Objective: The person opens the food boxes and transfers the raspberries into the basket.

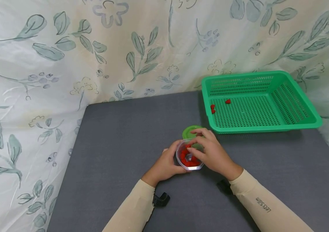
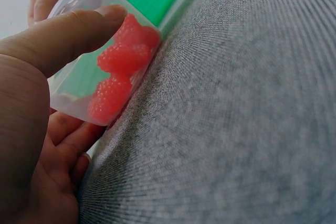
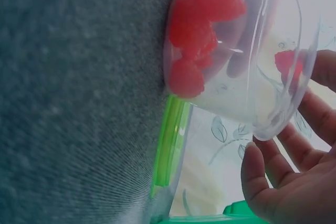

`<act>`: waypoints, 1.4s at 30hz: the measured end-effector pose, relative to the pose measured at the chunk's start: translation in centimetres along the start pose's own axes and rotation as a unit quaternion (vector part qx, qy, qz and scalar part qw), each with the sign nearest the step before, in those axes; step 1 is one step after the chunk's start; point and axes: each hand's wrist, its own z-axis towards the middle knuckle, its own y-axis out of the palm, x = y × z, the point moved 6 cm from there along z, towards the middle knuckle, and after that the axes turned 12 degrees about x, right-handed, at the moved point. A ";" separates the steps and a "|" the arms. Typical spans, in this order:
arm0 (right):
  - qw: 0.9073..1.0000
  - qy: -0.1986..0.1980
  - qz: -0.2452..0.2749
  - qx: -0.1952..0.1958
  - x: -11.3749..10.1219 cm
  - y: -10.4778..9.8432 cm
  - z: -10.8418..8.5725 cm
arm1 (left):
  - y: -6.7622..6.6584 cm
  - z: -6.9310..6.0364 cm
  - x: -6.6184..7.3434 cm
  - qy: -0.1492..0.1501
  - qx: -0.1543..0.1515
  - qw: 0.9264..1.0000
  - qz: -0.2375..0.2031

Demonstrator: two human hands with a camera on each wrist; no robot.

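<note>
A clear plastic tub (image 1: 178,158) with several red raspberries (image 2: 111,98) in its bottom stands on the table. My left hand (image 1: 166,165) holds the tub from the left, with the thumb along the near wall and the fingers round the far side. Over the tub's opening, my right hand (image 1: 212,154) pinches one raspberry (image 3: 287,62), seen through the clear wall in the right wrist view. Just behind the tub lies a round green lid (image 1: 188,131), partly hidden by the right hand.
A green plastic basket (image 1: 266,128) stands at the back right of the dark grey table (image 1: 129,129). Near its left end lie a raspberry (image 1: 228,101) and some more red pieces (image 1: 212,109) by the wall. A leaf-patterned cloth (image 1: 141,61) hangs behind the table.
</note>
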 end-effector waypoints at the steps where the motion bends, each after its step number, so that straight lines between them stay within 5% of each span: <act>1: 1.000 -0.002 0.002 0.007 0.0 -0.2 0.1 | 0.0 0.0 0.1 0.000 0.000 1.000 -0.003; 28: 0.994 -0.024 0.029 0.106 0.1 -3.5 1.4 | 0.0 0.0 0.0 -0.010 0.001 1.000 -0.016; 42: 0.990 0.006 0.023 0.136 0.7 -4.8 1.7 | 0.0 -0.1 -0.1 -0.024 0.002 1.000 -0.016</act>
